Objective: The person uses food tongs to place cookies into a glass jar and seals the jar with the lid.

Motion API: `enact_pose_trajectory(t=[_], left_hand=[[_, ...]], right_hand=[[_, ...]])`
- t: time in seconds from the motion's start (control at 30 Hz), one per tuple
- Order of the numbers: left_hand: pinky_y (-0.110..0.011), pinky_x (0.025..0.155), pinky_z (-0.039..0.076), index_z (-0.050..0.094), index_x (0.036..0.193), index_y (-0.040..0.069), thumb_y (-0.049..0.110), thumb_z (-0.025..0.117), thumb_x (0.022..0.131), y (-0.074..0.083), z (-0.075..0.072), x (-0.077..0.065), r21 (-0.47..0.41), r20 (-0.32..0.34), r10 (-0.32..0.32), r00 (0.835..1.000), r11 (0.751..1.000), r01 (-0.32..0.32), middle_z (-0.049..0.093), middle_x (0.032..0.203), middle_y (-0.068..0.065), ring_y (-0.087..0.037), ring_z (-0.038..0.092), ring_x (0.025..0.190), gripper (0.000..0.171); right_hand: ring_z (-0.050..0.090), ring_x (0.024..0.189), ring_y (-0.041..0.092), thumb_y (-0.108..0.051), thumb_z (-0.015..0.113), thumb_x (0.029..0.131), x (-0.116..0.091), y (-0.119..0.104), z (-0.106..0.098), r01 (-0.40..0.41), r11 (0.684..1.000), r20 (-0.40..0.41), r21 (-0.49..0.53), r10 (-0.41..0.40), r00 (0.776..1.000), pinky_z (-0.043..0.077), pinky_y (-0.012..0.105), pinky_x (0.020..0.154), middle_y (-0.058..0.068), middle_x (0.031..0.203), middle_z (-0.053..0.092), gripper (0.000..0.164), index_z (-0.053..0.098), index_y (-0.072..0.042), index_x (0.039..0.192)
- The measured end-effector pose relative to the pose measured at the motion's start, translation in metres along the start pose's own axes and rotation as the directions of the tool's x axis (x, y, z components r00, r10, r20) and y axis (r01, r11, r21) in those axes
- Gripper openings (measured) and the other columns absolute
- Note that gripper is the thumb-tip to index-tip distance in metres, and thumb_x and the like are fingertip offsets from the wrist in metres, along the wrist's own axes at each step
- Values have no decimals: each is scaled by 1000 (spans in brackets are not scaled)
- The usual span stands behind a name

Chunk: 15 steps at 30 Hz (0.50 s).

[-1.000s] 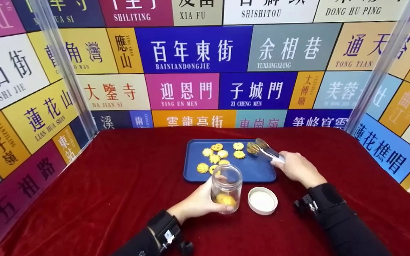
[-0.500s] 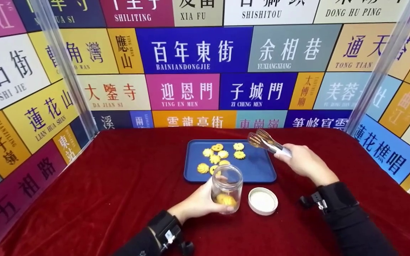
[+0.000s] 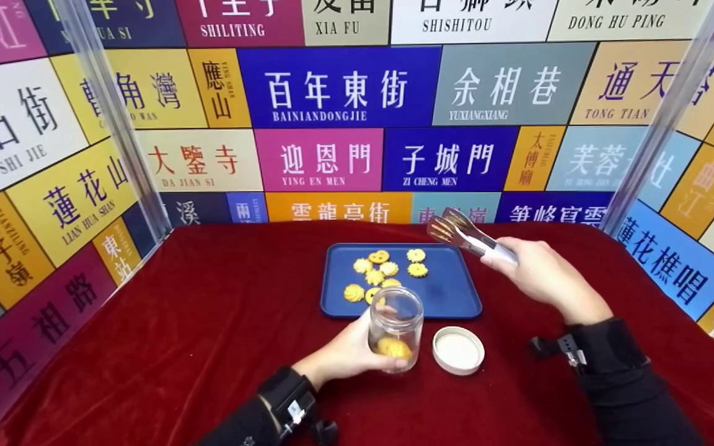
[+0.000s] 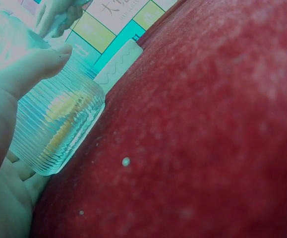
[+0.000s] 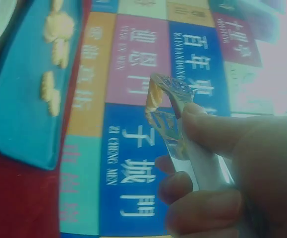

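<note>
My left hand (image 3: 348, 350) grips a clear glass jar (image 3: 396, 319) around its side; the mouth is uncovered. Yellow cookies (image 4: 66, 106) lie at the bottom of the jar, seen through ribbed glass in the left wrist view. With my right hand (image 3: 540, 269) I hold metal tongs (image 3: 471, 240) above the far right edge of the blue tray (image 3: 450, 297). Between the tong heads a yellowish cookie (image 5: 154, 96) shows in the right wrist view. Several cookies (image 3: 374, 277) rest on the tray, mostly on its left half, some partly hidden behind the jar.
A round whitish lid (image 3: 458, 350) lies on the red cloth (image 3: 239, 310), right of the jar and in front of the tray. Beyond the table stands a wall (image 3: 338, 87) of coloured panels with lettering, with clear upright posts (image 3: 661, 118) at the corners.
My right hand has raised the tongs off the tray's right side, upward and slightly back to the right. The left hand and the jar have stayed in place.
</note>
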State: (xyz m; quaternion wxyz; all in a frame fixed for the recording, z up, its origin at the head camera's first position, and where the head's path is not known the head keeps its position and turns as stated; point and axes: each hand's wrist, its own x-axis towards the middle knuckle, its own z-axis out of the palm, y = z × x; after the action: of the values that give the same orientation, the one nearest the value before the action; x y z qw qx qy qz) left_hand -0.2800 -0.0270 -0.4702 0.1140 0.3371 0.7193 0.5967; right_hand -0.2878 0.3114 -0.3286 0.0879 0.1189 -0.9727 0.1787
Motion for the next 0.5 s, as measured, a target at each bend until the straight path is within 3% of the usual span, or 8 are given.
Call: enact_pose_trajectory(t=[0.23, 0.5], left_hand=[[-33, 112, 48, 44, 152, 20, 15, 92, 83, -1, -1, 0, -7, 9, 11, 1000, 1000, -11, 67, 136, 6, -14, 63, 127, 84], [-33, 113, 48, 44, 152, 21, 16, 92, 83, -2, -1, 0, -2, 9, 11, 1000, 1000, -11, 67, 137, 7, -14, 62, 127, 84]], right_hand=[[59, 87, 28, -43, 67, 105, -13, -17, -16, 44, 999, -23, 7, -44, 999, 43, 43, 74, 11, 98, 66, 49, 65, -6, 137], [56, 79, 23, -44, 69, 105, -24, -33, -30, 116, 993, -43, 26, -115, 992, 42, 38, 67, 5, 90, 64, 43, 70, -10, 131]])
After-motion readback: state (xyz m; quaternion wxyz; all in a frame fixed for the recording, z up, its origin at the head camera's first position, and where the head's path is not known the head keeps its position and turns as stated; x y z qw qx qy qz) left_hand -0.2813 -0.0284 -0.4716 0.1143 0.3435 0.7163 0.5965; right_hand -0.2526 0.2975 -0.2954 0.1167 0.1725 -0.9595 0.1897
